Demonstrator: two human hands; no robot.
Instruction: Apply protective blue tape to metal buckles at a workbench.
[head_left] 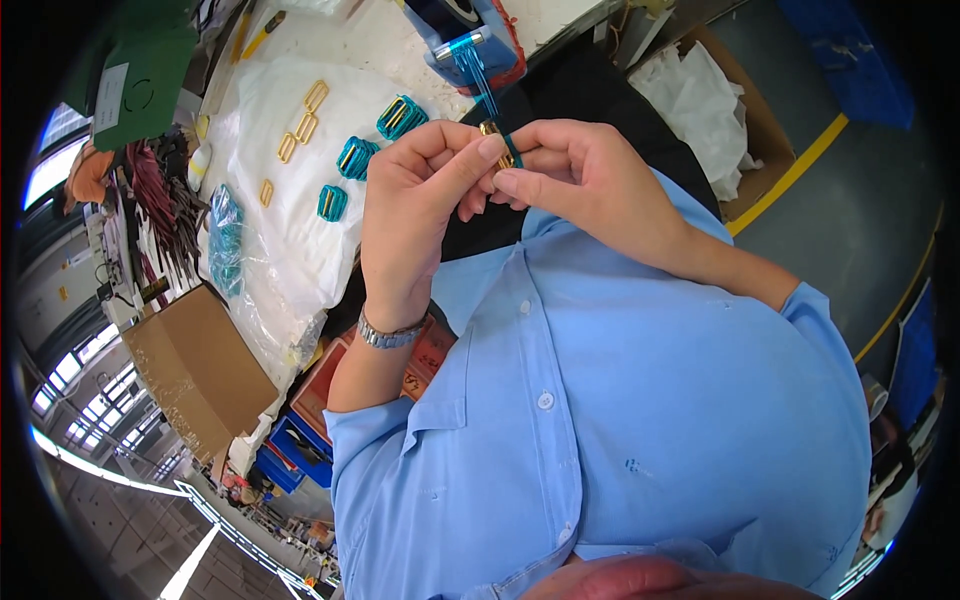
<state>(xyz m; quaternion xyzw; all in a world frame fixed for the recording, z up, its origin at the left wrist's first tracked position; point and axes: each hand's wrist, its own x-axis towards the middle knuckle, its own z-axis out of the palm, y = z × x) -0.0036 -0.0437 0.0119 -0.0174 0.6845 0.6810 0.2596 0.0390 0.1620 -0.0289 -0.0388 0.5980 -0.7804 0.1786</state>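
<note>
Both hands are raised close together above my lap. My left hand pinches a small gold buckle between thumb and fingers. From the other side, my right hand grips the same buckle, its thumb pressed near the lower end. A teal strip lies along the buckle; most of it is hidden by my fingers. Just beyond the hands, teal strips hang from a blue tape dispenser. Left of my left hand lie three teal-wrapped buckles, the largest farthest away. Several bare gold buckles rest farther left.
White sheeting covers the worktable. A clear bag of teal pieces lies near its left side, above a cardboard box. Blue bins stand below. At right, an open carton holds white plastic.
</note>
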